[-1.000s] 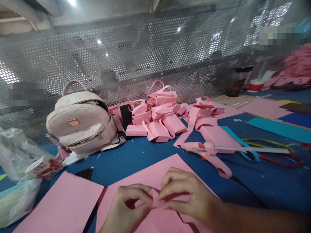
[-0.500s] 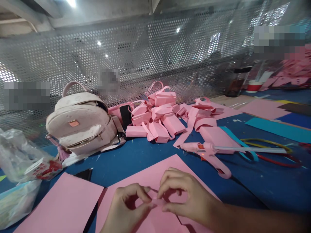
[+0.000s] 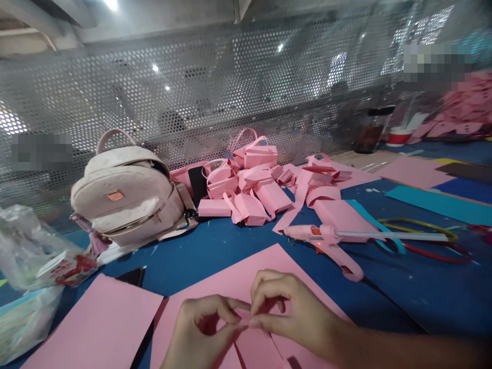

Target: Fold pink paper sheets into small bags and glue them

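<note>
Fingertips meet on a pink strip

Head view: we pinch a small pink paper strip [image 3: 246, 324] with both our left hand [image 3: 200, 335] and right hand [image 3: 292, 312], fingertips pressed together on it just above a pink sheet [image 3: 230, 279], seemingly to keep it taut. Another pink sheet [image 3: 96, 328] lies to the left on the blue surface [image 3: 215, 243]. Beyond, a pink glue gun [image 3: 326, 241] rests within reach, near a heap of folded pink pieces [image 3: 249, 189] and a pale backpack [image 3: 126, 197].
</note>
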### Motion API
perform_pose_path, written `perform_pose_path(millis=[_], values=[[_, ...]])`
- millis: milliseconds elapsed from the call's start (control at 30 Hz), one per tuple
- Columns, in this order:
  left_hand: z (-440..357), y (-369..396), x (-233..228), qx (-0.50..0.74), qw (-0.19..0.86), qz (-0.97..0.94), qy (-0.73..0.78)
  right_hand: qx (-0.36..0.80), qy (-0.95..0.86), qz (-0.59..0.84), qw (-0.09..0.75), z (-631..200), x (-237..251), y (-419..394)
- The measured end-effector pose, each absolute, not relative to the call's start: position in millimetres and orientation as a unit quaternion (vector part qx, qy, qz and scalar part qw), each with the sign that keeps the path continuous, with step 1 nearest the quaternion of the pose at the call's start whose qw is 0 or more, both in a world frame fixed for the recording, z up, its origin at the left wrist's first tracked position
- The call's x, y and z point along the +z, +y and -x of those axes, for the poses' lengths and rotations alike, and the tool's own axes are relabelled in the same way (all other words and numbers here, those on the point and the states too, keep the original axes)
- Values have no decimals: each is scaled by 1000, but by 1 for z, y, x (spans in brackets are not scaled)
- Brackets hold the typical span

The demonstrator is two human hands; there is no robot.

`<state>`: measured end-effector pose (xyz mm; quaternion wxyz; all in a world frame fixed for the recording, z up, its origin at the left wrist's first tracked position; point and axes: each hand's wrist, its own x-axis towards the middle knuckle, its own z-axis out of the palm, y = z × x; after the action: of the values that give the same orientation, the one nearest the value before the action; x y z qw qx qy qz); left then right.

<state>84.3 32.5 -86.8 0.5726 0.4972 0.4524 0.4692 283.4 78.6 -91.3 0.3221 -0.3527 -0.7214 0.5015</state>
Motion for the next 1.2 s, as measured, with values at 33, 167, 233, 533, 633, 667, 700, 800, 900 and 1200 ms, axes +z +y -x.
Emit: perform_pose_path(millis=[33, 167, 233, 533, 633, 667, 700, 800, 900, 1200], values=[[-84, 33, -87, 469, 572, -497, 453, 503, -720, 356, 318, -283, -90, 78], [-84, 33, -87, 468, 564, -499, 462, 504, -715, 368, 314, -283, -86, 78], [-84, 34, -84, 467, 552, -505, 470, 501, -714, 370, 319, -283, -85, 79], [-80, 35, -85, 457, 529, -525, 486, 492, -716, 374, 323, -282, -81, 77], [-77, 35, -89, 445, 519, -555, 474, 484, -724, 371, 322, -281, -83, 77], [-77, 35, -89, 443, 517, -561, 471, 479, -728, 372, 320, -281, -83, 77], [-77, 35, -89, 445, 515, -562, 469, 473, -733, 373, 317, -282, -84, 77], [-80, 33, -86, 459, 515, -556, 464, 456, -750, 372, 303, -282, -83, 77], [-81, 31, -82, 462, 498, -570, 463, 454, -754, 374, 292, -283, -83, 77], [-85, 33, -80, 476, 509, -538, 474, 498, -712, 384, 311, -287, -83, 79]])
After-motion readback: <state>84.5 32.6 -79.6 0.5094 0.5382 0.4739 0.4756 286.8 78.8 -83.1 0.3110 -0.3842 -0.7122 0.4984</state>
